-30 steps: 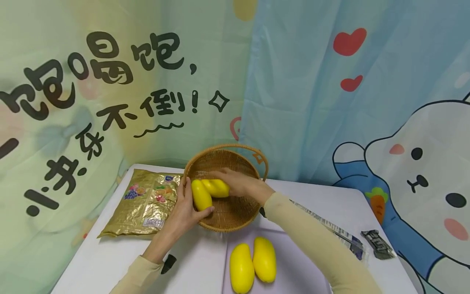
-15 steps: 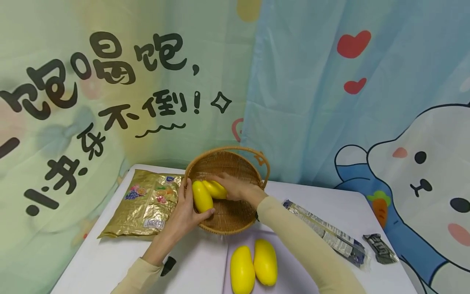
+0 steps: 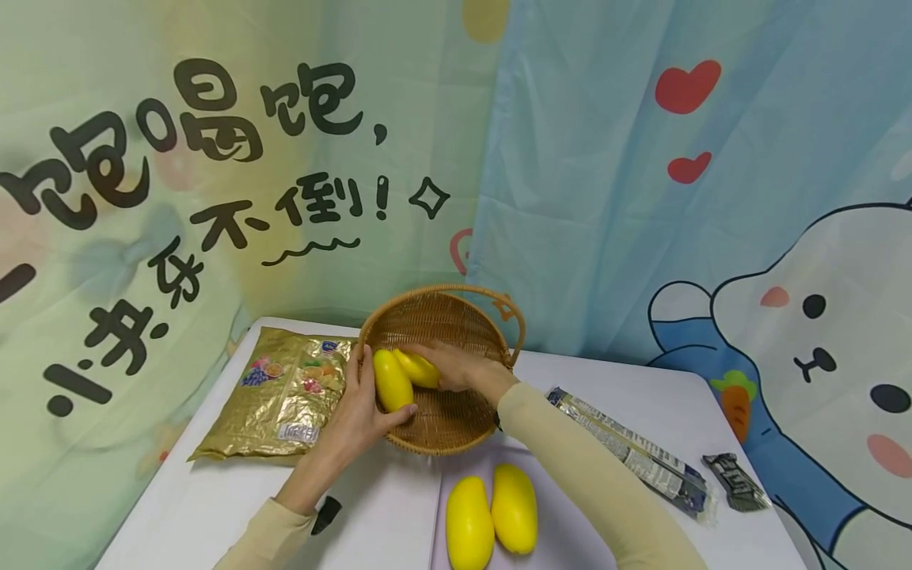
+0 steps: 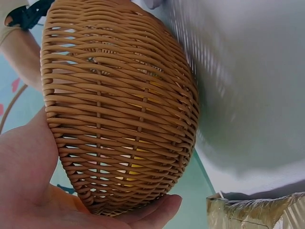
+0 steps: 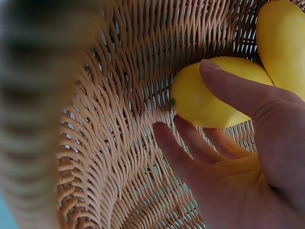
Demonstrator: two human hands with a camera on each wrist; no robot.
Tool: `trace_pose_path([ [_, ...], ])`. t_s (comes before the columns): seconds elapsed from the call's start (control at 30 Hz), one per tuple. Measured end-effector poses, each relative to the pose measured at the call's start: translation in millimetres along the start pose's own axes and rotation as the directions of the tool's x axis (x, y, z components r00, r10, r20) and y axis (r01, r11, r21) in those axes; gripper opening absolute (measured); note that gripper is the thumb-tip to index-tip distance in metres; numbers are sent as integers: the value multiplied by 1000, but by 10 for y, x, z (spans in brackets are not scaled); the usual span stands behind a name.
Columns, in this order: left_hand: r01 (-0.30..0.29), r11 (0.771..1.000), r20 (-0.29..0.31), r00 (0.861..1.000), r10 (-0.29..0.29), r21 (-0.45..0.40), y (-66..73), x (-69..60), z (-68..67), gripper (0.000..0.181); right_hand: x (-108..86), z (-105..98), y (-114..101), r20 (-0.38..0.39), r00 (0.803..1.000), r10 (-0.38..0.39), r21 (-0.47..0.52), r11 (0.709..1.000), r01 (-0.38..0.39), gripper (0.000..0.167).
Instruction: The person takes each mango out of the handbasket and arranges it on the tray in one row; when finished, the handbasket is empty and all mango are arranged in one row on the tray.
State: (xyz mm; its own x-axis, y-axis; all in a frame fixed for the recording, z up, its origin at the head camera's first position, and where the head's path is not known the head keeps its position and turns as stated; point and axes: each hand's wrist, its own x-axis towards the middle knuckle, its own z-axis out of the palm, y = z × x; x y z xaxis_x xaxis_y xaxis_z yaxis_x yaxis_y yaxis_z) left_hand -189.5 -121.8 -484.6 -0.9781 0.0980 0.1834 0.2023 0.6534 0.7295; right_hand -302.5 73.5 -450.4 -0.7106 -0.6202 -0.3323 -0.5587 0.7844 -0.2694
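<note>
A round wicker basket (image 3: 456,419) is tilted so that its inside faces me. My left hand (image 3: 359,423) grips its left side; in the left wrist view the fingers (image 4: 164,212) lie against the woven wall outside. Two yellow mangoes lie inside, at the left. One mango (image 3: 392,381) is close to my left thumb. Against it rests the other mango (image 5: 224,93), which my right hand (image 3: 459,368) holds, thumb on one side and fingers on the other in the right wrist view. Another pair, a left mango (image 3: 469,522) and a right mango (image 3: 514,509), lies in front of the basket.
A gold snack bag (image 3: 285,396) lies left of the basket, close to my left hand. On the right are a long plastic wrapper (image 3: 630,451) and a small dark packet (image 3: 737,481). A purple mat (image 3: 563,507) lies under the front mangoes. Printed curtains stand behind the white table.
My right hand has shifted slightly left and down with the mango inside the basket, then stays nearly still. The left hand keeps its grip on the basket.
</note>
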Motion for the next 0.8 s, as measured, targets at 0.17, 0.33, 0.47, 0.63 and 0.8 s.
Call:
trace_pose_path([
  [0.17,-2,1000,-3,1000,2,1,2,-1,0,120,2,1,-1,-3,1000,-19,-18,1000,19,97],
  [0.33,-3,1000,-6,1000,3,4,9,-4,-4,120,1,-15,12,1,1000,-28,-30,999,28,97],
  [0.47,-4,1000,-1,1000,4,6,17,-6,-5,120,-13,-41,22,17,1000,9,-9,1000,-9,96],
  [0.63,-6,1000,-2,1000,6,8,20,-5,-5,120,-46,-103,28,14,1000,20,17,1000,-20,95],
  [0.8,-1,1000,-1,1000,1,6,12,5,-1,120,-132,-235,45,12,999,46,76,996,-47,93],
])
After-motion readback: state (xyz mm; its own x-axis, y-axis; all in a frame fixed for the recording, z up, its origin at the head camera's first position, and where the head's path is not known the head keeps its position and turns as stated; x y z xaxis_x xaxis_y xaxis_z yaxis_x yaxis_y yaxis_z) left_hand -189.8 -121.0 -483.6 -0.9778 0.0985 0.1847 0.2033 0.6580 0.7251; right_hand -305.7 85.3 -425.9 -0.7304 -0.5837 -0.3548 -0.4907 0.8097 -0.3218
